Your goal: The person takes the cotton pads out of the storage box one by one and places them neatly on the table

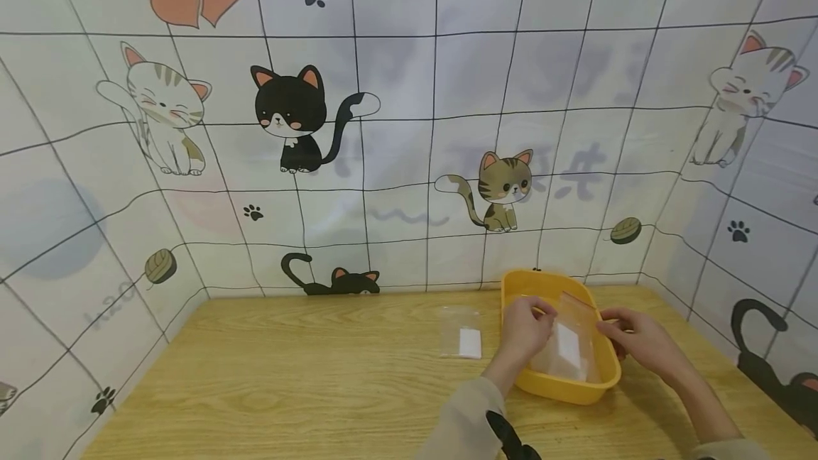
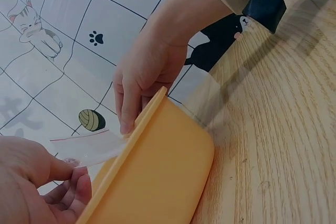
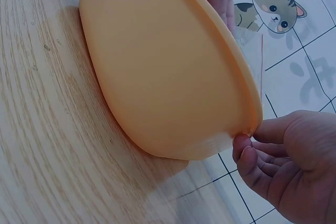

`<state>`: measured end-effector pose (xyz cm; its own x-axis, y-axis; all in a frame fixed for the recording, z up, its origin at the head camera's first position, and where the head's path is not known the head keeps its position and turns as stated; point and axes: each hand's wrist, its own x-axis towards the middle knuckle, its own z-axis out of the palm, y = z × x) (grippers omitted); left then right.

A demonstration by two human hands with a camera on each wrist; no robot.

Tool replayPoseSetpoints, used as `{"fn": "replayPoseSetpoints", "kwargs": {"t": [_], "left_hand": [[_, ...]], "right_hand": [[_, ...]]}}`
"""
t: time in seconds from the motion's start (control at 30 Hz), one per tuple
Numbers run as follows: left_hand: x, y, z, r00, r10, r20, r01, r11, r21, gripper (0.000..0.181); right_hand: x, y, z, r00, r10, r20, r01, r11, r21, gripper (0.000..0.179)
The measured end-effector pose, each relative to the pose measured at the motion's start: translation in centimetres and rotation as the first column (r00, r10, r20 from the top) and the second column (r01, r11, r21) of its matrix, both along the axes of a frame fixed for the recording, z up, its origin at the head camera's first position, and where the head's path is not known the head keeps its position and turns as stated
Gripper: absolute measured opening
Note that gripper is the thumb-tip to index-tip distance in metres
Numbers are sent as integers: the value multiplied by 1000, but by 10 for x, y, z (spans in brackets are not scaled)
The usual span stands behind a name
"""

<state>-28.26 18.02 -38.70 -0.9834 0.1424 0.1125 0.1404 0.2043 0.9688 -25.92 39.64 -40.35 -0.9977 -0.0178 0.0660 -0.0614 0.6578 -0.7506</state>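
Observation:
A yellow plastic basin (image 1: pixel 565 392) stands at the right of the table, holding clear zip bags (image 1: pixel 578 314) with white contents. My left hand (image 1: pixel 527 332) reaches over its left side. In the left wrist view, the thumb and fingers of that hand pinch a clear zip bag (image 2: pixel 89 148) with a red seal line, lifted at the basin's rim. My right hand (image 1: pixel 645 343) is at the right side; in the right wrist view its thumb and fingers pinch the basin's rim (image 3: pixel 252 98). The bag's lower part is hidden behind the basin wall in the left wrist view.
Left of the basin, another clear bag (image 1: pixel 469 343) with a white piece inside lies flat on the wooden table (image 1: pixel 307 375). A cat-printed cloth (image 1: pixel 396 148) hangs behind and at both sides of the table.

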Motion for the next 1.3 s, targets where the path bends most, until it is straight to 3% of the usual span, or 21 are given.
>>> {"fn": "replayPoseSetpoints", "kwargs": {"t": [0.43, 0.63, 0.9, 1.3], "left_hand": [[5, -8, 9, 1000, 12, 12, -14, 988, 153, 12], [6, -15, 9, 999, 11, 49, -21, 976, 216, 12], [6, -28, 8, 1000, -2, 18, -3, 968, 250, 8], [2, -45, 7, 999, 25, 33, -34, 953, 302, 9]], "right_hand": [[0, 0, 0, 1000, -9, 1, 9, 1000, 17, 49], [-1, 0, 0, 1000, -7, -4, 7, 1000, 22, 49], [-1, 0, 1, 1000, -15, 0, 15, 999, 44, 48], [-2, -1, 2, 1000, -29, 10, 28, 998, 58, 50]]}}
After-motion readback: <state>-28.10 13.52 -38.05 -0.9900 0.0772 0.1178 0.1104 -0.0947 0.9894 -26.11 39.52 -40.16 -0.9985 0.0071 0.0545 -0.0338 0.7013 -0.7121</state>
